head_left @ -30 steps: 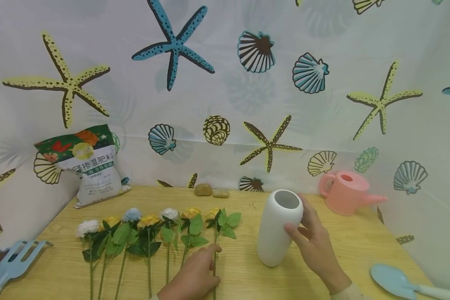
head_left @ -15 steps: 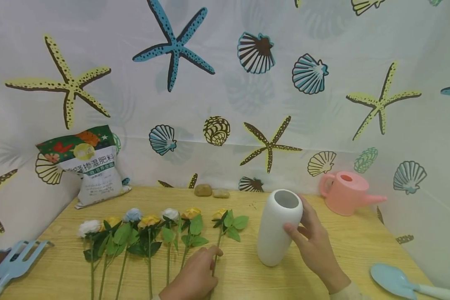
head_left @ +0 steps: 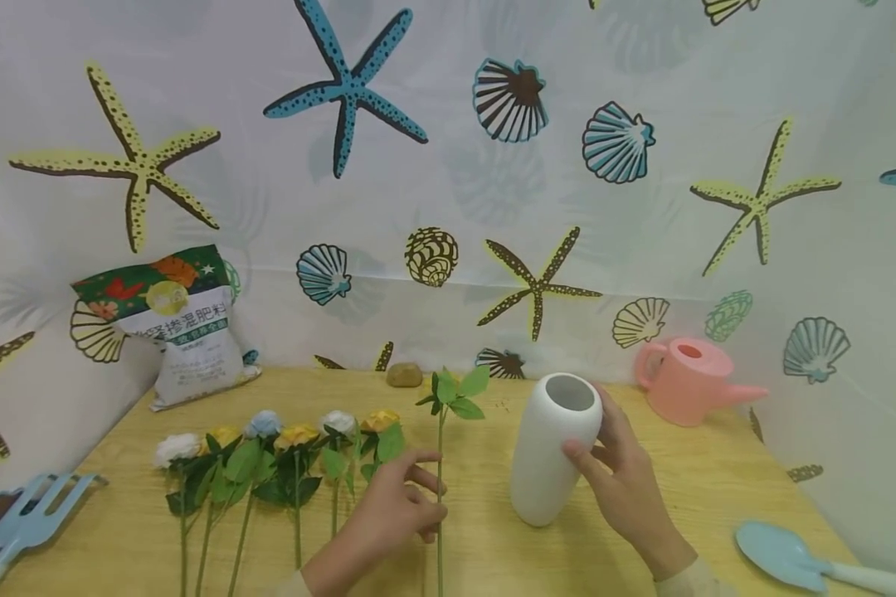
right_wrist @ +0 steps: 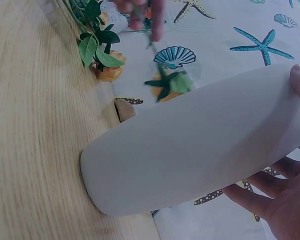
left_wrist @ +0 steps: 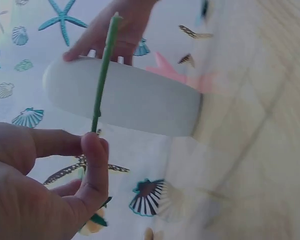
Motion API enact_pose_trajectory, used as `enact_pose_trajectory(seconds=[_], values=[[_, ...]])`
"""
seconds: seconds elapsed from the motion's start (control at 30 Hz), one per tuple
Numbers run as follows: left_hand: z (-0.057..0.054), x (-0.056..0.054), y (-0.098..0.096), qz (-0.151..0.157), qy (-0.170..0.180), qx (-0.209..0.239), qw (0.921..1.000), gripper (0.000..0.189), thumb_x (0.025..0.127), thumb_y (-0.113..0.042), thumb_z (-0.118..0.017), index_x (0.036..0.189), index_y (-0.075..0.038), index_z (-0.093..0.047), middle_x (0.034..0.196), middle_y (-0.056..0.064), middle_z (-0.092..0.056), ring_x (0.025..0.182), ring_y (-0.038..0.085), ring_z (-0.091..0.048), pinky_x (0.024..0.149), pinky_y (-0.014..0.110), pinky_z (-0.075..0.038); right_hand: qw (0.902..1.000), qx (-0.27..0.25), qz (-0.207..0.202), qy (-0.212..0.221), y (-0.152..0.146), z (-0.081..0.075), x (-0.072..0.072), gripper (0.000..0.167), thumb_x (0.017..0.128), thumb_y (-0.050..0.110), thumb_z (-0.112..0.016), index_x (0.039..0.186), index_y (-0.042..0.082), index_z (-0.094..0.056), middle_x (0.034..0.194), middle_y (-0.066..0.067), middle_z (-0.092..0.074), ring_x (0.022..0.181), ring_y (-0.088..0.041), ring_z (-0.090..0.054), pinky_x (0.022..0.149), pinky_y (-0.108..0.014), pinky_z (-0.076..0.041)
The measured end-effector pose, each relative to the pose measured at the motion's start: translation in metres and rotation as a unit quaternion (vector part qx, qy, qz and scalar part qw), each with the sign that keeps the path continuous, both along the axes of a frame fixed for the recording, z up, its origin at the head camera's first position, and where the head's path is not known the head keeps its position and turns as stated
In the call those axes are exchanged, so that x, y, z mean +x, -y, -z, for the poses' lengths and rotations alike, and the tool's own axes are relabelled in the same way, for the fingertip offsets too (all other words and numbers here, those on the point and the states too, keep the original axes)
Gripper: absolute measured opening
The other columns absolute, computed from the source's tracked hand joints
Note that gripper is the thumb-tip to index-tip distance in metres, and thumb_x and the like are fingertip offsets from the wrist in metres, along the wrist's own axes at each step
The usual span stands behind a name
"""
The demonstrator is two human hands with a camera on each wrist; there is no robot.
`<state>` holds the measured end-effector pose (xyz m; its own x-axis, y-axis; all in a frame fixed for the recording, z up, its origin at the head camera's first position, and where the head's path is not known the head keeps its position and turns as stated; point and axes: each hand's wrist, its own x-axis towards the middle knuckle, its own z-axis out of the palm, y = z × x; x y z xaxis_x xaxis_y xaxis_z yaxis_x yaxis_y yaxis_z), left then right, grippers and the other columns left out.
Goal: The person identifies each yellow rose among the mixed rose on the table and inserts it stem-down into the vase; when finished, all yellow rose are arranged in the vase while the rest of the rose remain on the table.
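Note:
My left hand pinches the green stem of an artificial yellow rose between thumb and fingers. The stem stands upright in the head view, its leaves at the top partly covering the yellow bloom. To the right, a white vase stands on the table with its round mouth facing up. My right hand holds the vase from its right side, thumb on the near face and fingers behind. The held rose is apart from the vase, left of it in the head view.
Several more roses lie in a row on the wooden table, including a white rose and a blue rose. A fertilizer bag, stone and pink watering can stand behind. A blue fork and trowel lie at the sides.
My left hand has lifted the yellow rose off the table and turned its stem upright; its head now overlaps the second stone. The right hand and vase have stayed in place.

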<state>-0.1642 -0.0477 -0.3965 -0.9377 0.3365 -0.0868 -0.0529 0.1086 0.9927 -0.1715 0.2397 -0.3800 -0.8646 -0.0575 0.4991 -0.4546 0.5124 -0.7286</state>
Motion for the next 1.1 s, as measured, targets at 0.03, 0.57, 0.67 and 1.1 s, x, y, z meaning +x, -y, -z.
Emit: enact_pose_trajectory(seconds=[0.03, 0.57, 0.67, 1.1], values=[[-0.004, 0.0, -0.002, -0.009, -0.003, 0.017, 0.9998, 0.063, 0.087, 0.007, -0.068, 0.145, 0.005, -0.043, 0.11, 0.018, -0.059, 0.069, 0.015, -0.063, 0.06, 0.031, -0.059, 1.0, 0.002, 0.002, -0.001, -0.001, -0.001, 0.0, 0.072, 0.097, 0.008, -0.066, 0.159, 0.018, -0.031, 0.147, -0.012, -0.053, 0.121, 0.014, -0.049, 0.091, -0.022, -0.054], [-0.053, -0.011, -0.049, -0.249, -0.061, 0.229, 0.9392, 0.074, 0.09, 0.009, -0.068, 0.153, -0.011, -0.033, 0.113, 0.014, -0.056, 0.072, 0.011, -0.067, 0.066, 0.026, -0.059, 0.9998, -0.015, -0.008, -0.013, 0.001, 0.0, 0.001, 0.071, 0.096, 0.005, -0.066, 0.157, 0.018, -0.034, 0.148, -0.013, -0.052, 0.121, 0.013, -0.051, 0.09, -0.023, -0.054], [-0.058, -0.013, -0.06, -0.28, -0.088, 0.266, 0.9183, 0.076, 0.089, 0.01, -0.069, 0.152, -0.012, -0.033, 0.11, 0.012, -0.055, 0.072, 0.011, -0.066, 0.066, 0.027, -0.06, 0.9998, -0.015, -0.007, -0.009, 0.002, 0.001, 0.0, 0.071, 0.096, 0.005, -0.066, 0.158, 0.019, -0.033, 0.149, -0.012, -0.052, 0.122, 0.012, -0.05, 0.091, -0.023, -0.054], [-0.083, -0.028, -0.086, -0.329, -0.182, 0.361, 0.8533, 0.082, 0.086, 0.01, -0.072, 0.151, -0.012, -0.027, 0.107, 0.01, -0.057, 0.078, 0.015, -0.064, 0.071, 0.028, -0.06, 0.9999, -0.005, -0.01, -0.001, -0.001, -0.001, 0.0, 0.071, 0.097, 0.007, -0.065, 0.158, 0.019, -0.031, 0.149, -0.01, -0.051, 0.122, 0.012, -0.049, 0.092, -0.024, -0.054]])
